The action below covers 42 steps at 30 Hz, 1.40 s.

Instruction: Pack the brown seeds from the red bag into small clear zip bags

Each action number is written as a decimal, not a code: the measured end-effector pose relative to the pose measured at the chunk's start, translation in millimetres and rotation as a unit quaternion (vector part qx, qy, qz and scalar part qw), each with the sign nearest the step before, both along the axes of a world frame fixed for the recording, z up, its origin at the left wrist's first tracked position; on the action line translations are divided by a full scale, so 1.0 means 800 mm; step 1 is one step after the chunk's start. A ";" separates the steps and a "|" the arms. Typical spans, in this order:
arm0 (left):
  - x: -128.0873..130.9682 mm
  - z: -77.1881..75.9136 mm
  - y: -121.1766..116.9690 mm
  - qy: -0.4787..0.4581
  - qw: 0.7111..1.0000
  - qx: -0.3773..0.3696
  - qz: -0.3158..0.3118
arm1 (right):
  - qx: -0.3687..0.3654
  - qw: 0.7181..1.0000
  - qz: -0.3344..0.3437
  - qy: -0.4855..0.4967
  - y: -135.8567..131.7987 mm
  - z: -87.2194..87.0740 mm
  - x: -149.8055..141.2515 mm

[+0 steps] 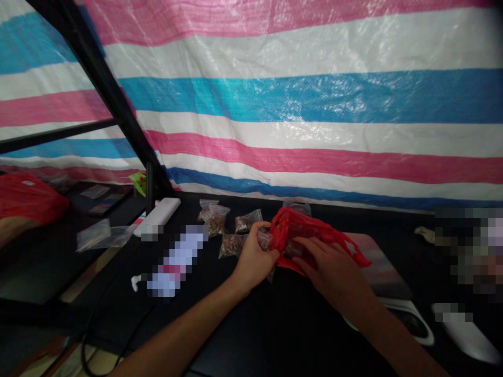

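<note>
A red plastic bag [314,225] lies on the black table with its mouth toward the left. My left hand [251,262] is closed at the bag's near-left edge, its thumb and fingers on the red plastic, and a clear zip bag [264,240] shows between them. Inside the mouth, the fingers of my right hand [330,267] are bent over a small clear packet with dark brown contents [293,248]. Left of the hands are several small zip bags of brown bits, among them one standing bag [216,222], one behind [248,221] and one nearer [231,246].
A white power strip [159,215] and flat clear bags [104,235] lie to the left. Under the red bag is a grey flat panel [365,251], with a white-rimmed object [411,319] nearer. Another red bag [29,196] and a person's arm [15,230] are far left, past a black frame [118,104].
</note>
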<state>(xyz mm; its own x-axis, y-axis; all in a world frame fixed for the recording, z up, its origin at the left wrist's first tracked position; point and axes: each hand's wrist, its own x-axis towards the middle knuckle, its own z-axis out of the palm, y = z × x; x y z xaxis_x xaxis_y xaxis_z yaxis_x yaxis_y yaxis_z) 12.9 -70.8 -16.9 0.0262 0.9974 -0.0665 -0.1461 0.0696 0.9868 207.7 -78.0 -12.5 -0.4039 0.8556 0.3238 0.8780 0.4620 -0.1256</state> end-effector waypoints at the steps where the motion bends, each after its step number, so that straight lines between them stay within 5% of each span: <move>1: 0.000 0.000 0.000 0.009 1.000 0.001 0.000 | -0.003 1.000 -0.003 -0.005 0.000 0.000 0.000; 14: -0.003 -0.011 0.006 0.036 0.995 0.088 0.000 | -0.019 0.998 -0.029 0.055 -0.006 0.005 -0.006; 19: -0.007 -0.015 0.004 0.148 0.964 0.221 0.027 | 0.000 0.991 -0.046 0.124 -0.004 0.005 -0.007; 24: -0.010 -0.014 -0.004 0.255 0.940 0.225 -0.038 | 0.029 0.981 -0.019 0.190 -0.006 0.011 -0.008; 33: -0.006 -0.015 -0.010 0.283 0.919 0.264 -0.075 | 0.140 0.976 0.126 0.109 -0.012 0.017 -0.005; 42: -0.003 -0.012 -0.011 0.261 0.920 0.283 -0.077 | 0.175 0.974 0.100 0.104 -0.012 0.022 -0.003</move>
<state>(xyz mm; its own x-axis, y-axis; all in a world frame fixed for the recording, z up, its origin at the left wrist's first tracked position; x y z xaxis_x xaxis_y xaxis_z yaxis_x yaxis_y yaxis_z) 10.2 -80.0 -26.8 0.2824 0.8634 0.4180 0.3257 -0.4961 0.8048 205.0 -87.7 5.4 -0.4455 0.5897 0.6736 0.7391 0.6669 -0.0950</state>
